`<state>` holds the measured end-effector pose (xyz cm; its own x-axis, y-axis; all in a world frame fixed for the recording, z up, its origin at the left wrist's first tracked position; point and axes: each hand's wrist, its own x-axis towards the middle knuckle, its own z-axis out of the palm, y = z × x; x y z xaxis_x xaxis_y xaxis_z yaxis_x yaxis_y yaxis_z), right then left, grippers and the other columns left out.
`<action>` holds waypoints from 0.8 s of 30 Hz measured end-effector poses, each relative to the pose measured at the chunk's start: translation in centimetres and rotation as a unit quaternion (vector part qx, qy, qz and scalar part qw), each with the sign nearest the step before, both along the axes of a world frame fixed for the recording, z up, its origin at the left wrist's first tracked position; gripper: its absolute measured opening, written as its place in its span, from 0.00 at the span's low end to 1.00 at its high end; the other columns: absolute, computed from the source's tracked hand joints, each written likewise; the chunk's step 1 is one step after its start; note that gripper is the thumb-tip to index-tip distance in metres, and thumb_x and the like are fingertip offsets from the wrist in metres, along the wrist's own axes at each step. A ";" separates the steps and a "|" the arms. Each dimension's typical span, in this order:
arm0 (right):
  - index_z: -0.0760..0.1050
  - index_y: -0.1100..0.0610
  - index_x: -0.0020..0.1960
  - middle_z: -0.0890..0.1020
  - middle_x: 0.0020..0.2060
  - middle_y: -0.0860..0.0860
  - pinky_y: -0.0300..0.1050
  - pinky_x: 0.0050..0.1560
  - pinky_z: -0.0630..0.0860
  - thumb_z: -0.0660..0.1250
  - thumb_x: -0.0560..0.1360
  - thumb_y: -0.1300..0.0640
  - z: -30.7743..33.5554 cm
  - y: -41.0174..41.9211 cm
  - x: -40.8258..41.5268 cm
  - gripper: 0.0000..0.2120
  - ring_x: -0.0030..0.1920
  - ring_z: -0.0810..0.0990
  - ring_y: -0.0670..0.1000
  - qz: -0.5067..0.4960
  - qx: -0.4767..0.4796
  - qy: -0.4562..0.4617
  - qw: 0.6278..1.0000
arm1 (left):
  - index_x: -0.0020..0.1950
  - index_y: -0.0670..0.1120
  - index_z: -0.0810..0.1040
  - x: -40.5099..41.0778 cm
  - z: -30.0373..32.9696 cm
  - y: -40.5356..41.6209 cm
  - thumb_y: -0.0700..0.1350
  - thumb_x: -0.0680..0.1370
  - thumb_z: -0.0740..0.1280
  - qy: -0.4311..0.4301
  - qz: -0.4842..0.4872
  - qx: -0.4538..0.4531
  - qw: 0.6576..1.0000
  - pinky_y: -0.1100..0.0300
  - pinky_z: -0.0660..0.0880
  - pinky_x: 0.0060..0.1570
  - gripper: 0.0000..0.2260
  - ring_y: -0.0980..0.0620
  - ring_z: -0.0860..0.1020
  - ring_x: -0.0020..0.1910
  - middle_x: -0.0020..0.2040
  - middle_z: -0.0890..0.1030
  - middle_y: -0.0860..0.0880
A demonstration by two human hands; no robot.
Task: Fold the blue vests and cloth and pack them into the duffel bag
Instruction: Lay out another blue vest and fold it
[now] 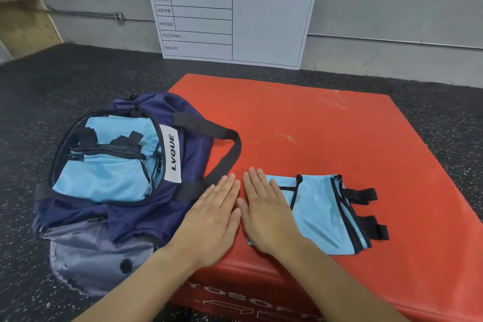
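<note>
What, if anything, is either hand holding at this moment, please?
Nothing is held. The right hand lies flat on the folded vest's left end; the left hand lies flat beside it.

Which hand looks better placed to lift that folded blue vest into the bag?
Probably the right hand: it lies flat on the folded vest, while the left hand rests on the red mat, between vest and duffel bag.

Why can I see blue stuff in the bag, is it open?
Open. The duffel bag's zipped top gapes wide, and folded light blue vests lie inside, plainly showing through the opening.
</note>
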<state>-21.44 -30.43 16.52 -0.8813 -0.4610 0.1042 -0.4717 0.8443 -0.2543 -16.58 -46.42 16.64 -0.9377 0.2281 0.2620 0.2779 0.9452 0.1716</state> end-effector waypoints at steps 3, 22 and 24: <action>0.48 0.56 0.84 0.48 0.83 0.51 0.51 0.81 0.40 0.24 0.77 0.36 0.1 0.4 0.2 0.43 0.82 0.41 0.49 0.017 0.013 -0.002 1.000 | 0.81 0.44 0.60 0.1 0.3 0.4 0.53 0.85 0.49 -0.004 -0.005 0.000 1.000 0.56 0.51 0.77 0.26 0.55 0.54 0.81 0.82 0.57 0.48; 0.43 0.47 0.84 0.41 0.82 0.41 0.45 0.80 0.39 0.44 0.84 0.36 1.8 15.2 7.9 0.31 0.80 0.35 0.40 0.060 0.066 -0.026 0.996 | 0.82 0.50 0.40 1.1 -0.3 4.0 0.67 0.79 0.33 -0.103 -0.119 -0.030 0.987 0.59 0.37 0.78 0.35 0.62 0.32 0.78 0.81 0.36 0.56; 0.46 0.48 0.84 0.44 0.82 0.42 0.45 0.79 0.40 0.46 0.85 0.37 1.7 16.0 9.5 0.31 0.81 0.39 0.43 0.053 0.069 -0.016 0.996 | 0.82 0.51 0.39 1.0 -0.1 4.1 0.68 0.77 0.30 -0.102 -0.119 -0.033 0.987 0.60 0.36 0.77 0.37 0.62 0.32 0.78 0.80 0.35 0.56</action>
<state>-11.97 -14.45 18.18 -0.8287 -0.5597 0.0050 -0.5535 0.8182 -0.1554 -15.59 -42.34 16.50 -0.8871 0.4587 0.0508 0.4596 0.8681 0.1875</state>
